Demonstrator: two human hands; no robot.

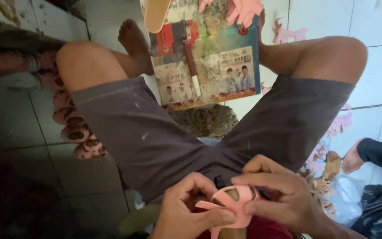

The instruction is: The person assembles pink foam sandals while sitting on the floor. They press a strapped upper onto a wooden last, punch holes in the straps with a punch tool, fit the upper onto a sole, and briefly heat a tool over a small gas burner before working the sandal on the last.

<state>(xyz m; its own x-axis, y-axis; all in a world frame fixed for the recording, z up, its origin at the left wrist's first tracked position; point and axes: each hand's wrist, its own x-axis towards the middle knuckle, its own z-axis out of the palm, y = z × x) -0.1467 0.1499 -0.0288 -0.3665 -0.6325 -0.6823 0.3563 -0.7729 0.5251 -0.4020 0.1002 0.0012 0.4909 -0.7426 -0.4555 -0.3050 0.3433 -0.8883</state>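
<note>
A pink foam upper piece [234, 201], rounded with cut-out openings and a thin strap tab projecting to the left, sits at the bottom centre of the view, held above the person's lap. The left hand [186, 210] pinches its left side, thumb laid along the strap tab and fingers curled behind. The right hand [279, 194] clamps its right side, index finger stretched over the top edge and the other fingers folded beneath. Both hands are closed on the piece; neither is spread.

The person sits on a white tiled floor [376, 57], knees apart, in dark grey shorts [155, 132]. Between the legs lies a printed board [208, 57], stained and scored, with a marker-like tool [192, 66] with a dark red barrel and white tip resting on it. A tan sole blank [155, 13] overlaps the board's far left corner, and a pink foam cut-out [244, 9] overlaps its far right corner. Just below the board's near edge sits a round, crusted brownish object [206, 120]; its nature cannot be determined.

By the left knee, a curved row of stacked pink pieces [74, 126] lies on the floor. By the right thigh, loose pink offcuts [339, 124] are scattered on the tiles. At the right edge, another person's foot and dark-sleeved leg [376, 152] enter, near a clear plastic bag [348, 199].
</note>
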